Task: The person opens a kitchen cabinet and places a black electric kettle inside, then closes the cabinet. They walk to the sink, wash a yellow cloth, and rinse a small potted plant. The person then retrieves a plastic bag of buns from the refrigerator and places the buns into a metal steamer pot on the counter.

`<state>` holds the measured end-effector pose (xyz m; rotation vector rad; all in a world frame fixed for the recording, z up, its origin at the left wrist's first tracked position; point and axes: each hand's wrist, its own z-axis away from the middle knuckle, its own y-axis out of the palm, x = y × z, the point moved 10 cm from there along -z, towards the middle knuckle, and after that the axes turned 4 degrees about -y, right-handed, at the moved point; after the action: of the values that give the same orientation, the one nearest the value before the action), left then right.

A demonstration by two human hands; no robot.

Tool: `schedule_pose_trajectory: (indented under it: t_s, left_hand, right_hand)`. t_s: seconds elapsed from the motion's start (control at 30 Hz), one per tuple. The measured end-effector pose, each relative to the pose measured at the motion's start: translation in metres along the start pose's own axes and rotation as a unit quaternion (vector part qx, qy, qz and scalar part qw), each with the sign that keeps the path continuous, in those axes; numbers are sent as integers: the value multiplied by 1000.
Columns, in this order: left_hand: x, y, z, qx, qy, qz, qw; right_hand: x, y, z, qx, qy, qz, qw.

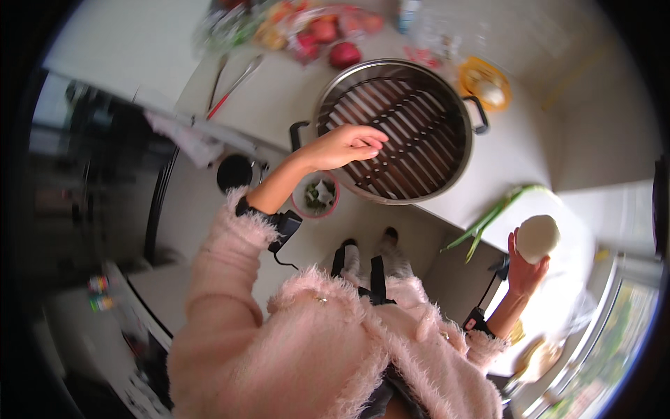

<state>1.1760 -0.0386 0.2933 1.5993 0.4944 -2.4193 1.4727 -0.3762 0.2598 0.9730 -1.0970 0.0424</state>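
A large steel pot (343, 78) with two black side handles stands on the counter, and a slatted steaming rack (403, 131) covers its inside. Over the pot's near left rim hangs my left hand (345, 144), fingers loosely curled and thumb apart, with no object visible in it. Out to the right, my right hand (526, 272) holds up a round, off-white piece (538, 239) that looks like dough or a bun. Long green onion leaves (489, 220) lie on the counter just left of that hand, their tips hanging past the edge.
Plastic bags of fruit (324, 31) lie behind the pot, with a red round fruit (344, 55) beside them. A red-handled utensil (233, 89) rests at left. An orange-yellow container (484, 84) stands right of the pot. A pink-rimmed bin (315, 196) is on the floor.
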Motion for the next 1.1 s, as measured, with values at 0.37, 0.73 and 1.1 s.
schedule_pose_trajectory:
  t_s: [0.37, 0.73, 1.1]
  left_hand:
    - [93, -42, 196, -234, -83, 84, 965]
    - [255, -62, 530, -461, -110, 157, 867]
    - [383, -88, 802, -621, -100, 254, 735]
  right_hand:
    - [-106, 200, -29, 246, 160, -33, 955]
    - [-297, 408, 163, 402, 308, -31, 861]
    - [-505, 599, 381, 524, 411, 32, 745]
